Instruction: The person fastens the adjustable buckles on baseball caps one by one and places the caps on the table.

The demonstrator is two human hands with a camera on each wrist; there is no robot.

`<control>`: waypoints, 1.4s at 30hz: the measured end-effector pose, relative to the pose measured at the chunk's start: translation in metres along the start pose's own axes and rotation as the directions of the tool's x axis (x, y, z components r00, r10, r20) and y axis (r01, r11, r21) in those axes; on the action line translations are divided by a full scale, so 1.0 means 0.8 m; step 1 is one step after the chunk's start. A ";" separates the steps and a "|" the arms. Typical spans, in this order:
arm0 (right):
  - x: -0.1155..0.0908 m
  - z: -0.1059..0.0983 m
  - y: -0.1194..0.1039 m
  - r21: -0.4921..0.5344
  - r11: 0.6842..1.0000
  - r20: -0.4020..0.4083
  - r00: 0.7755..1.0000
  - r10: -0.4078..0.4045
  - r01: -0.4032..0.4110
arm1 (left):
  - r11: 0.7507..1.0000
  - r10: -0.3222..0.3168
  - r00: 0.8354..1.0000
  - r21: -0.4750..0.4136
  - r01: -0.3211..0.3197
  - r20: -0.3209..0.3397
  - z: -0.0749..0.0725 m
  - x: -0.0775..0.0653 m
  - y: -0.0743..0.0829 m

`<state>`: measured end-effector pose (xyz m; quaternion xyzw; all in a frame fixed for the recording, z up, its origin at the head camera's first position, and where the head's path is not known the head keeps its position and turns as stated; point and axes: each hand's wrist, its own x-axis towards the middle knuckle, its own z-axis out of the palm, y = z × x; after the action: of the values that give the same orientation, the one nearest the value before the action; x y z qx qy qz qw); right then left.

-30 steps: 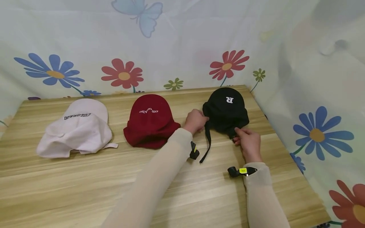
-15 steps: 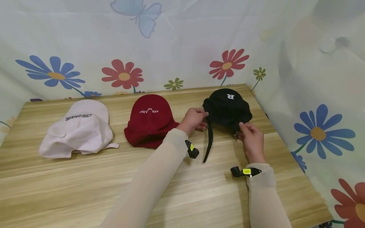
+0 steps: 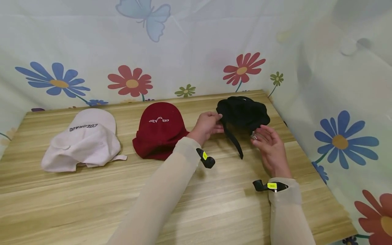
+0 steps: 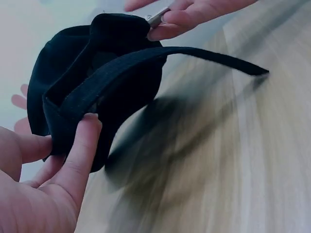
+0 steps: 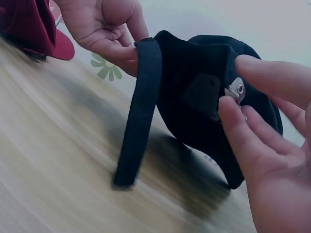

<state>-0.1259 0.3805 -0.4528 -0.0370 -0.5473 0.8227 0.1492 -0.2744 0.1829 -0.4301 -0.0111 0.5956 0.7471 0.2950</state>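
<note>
A black baseball cap [image 3: 243, 112] is tipped up at the back right of the table, its back opening turned toward me. My left hand [image 3: 206, 126] pinches the left edge of the opening, where a long loose black strap [image 5: 141, 114] starts. That strap hangs free, its end pointing down and to the right in the head view. At the opening's right edge, my right hand [image 3: 272, 149] holds a small metal buckle [image 5: 236, 90] between thumb and fingertips. Inside the cap, the right wrist view shows a dark flat tab [image 5: 201, 94]. The white letter on the front is almost hidden.
A dark red cap [image 3: 162, 129] lies left of my left hand, close to the forearm. Farther left lies a pale pink cap [image 3: 82, 143] with its strap end sticking out. Flower-printed sheets [image 3: 196, 44] stand behind and right of the wooden table [image 3: 92, 204].
The black cap has tilted up, turning its front letter away and its opening toward me. Its strap end has swung right. My right hand has shifted slightly right and up, its fingers more spread.
</note>
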 end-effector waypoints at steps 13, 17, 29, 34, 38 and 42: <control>-0.003 0.016 0.003 -0.512 0.849 -0.095 0.973 -0.209 0.132 | 0.971 0.006 0.999 -0.240 0.004 0.041 -0.008 -0.008 0.000; -0.004 0.020 0.003 -0.509 0.853 -0.115 0.972 -0.204 0.118 | 0.958 0.017 0.996 -0.287 0.007 0.083 -0.017 -0.015 -0.010; -0.004 0.028 0.003 -0.112 0.992 -0.192 0.978 -0.077 0.056 | 0.951 -0.037 0.985 -0.298 0.088 0.171 -0.025 -0.032 -0.042; -0.005 0.035 0.005 -0.018 1.000 -0.150 0.988 -0.022 0.020 | 0.968 -0.092 0.979 -0.215 0.131 0.184 -0.023 -0.036 -0.048; -0.005 0.040 0.009 -0.037 0.999 -0.153 0.988 0.001 -0.006 | 0.979 -0.102 0.978 -0.153 0.131 0.180 -0.021 -0.042 -0.048; -0.005 0.041 0.012 -0.038 0.999 -0.171 0.985 0.014 -0.021 | 0.984 -0.074 0.972 -0.141 0.107 0.221 -0.022 -0.049 -0.049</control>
<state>-0.1317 0.3465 -0.4489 -0.1152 -0.5485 0.8067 0.1874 -0.2307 0.1548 -0.4554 0.0201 0.5004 0.7727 0.3900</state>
